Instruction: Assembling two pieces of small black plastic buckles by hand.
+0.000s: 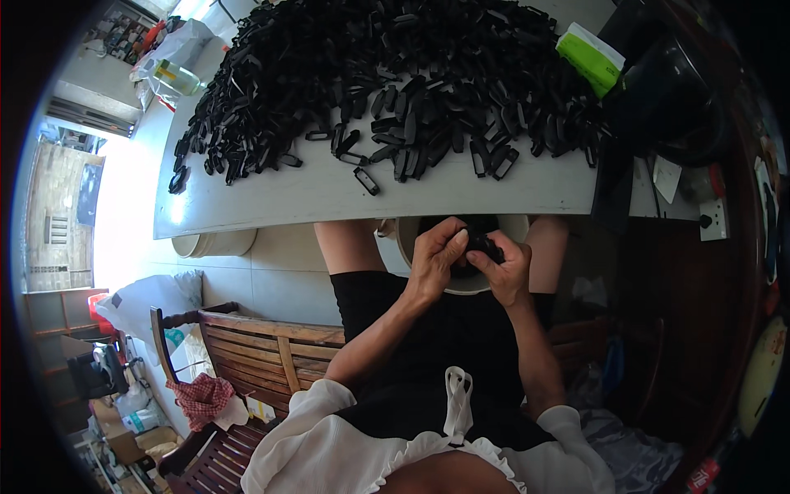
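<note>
My left hand [433, 262] and my right hand [508, 267] are close together in front of the table's near edge, over my lap. Between their fingers is a small black plastic part [484, 244], which both hands grip. Its exact shape is partly covered by the fingers. Beneath the hands stands a pale bucket [405, 240] between my knees, with something dark inside. On the table [271, 204] ahead lies a large heap of black plastic parts [395, 66]. One single part [367, 181] with an oblong opening lies nearest the front edge.
A green and white packet [594, 59] and a large black container [671, 103] stand at the table's right. A bottle [178, 78] is by its left edge. Under the table sits another pale bucket [216, 244]. I sit at a wooden slatted bench [255, 350].
</note>
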{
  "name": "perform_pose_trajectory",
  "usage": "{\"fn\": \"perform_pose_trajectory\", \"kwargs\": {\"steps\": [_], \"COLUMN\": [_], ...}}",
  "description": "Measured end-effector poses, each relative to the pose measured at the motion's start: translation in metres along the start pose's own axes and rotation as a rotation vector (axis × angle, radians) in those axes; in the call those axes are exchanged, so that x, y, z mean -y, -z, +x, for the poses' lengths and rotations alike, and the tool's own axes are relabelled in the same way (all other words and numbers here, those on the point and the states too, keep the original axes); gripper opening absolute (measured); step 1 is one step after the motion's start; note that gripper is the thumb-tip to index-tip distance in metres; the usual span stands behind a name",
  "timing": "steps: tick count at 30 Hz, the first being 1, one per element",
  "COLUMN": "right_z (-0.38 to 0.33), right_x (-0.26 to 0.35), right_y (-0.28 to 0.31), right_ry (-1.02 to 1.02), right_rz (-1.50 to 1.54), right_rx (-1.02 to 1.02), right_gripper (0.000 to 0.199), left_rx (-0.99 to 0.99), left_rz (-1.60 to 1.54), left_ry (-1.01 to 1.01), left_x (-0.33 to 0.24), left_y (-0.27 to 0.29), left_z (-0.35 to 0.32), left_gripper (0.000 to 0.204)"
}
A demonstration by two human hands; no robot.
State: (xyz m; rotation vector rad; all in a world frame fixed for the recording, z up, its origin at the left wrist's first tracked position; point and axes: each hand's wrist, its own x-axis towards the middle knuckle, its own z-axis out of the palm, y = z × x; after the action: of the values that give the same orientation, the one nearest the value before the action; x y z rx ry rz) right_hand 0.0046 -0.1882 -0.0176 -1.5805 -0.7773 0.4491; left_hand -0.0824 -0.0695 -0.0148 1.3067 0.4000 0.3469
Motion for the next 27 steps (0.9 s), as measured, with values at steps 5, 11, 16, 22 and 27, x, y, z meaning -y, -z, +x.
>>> {"fn": "perform_pose_trajectory", "kwargs": {"steps": [5, 11, 16, 22, 27], "right_z": [0.002, 0.009, -0.006, -0.006, 0.001], "right_x": [0.003, -0.012, -0.038, -0.026, -0.014], "right_y": [0.003, 0.013, 0.015, 0.014, 0.023], "right_ry": [-0.011, -0.011, -0.068, -0.180, -0.255], "right_rz": [-0.118, -0.094, -0.305, -0.038, 0.313], "right_rx": [0.087, 0.075, -0.016, 0.110, 0.142], "right_gripper": [0.027, 0.029, 0.026, 0.018, 0.014], "left_rx": [-0.089, -0.005, -0.455, -0.635, -0.613], "left_rz": [0.260, 0.589, 1.121, 1.429, 1.385], "left_ry": [-0.073, -0.089, -0.280, -0.184, -0.314], "left_x": [-0.004, -0.028, -0.063, -0.060, -0.058], "left_y": [-0.005, 0.005, 0.023, 0.041, 0.053], "left_z": [-0.005, 0.007, 0.063, 0.120, 0.120], "left_gripper": [0.022, 0.020, 0.014, 0.026, 0.024]}}
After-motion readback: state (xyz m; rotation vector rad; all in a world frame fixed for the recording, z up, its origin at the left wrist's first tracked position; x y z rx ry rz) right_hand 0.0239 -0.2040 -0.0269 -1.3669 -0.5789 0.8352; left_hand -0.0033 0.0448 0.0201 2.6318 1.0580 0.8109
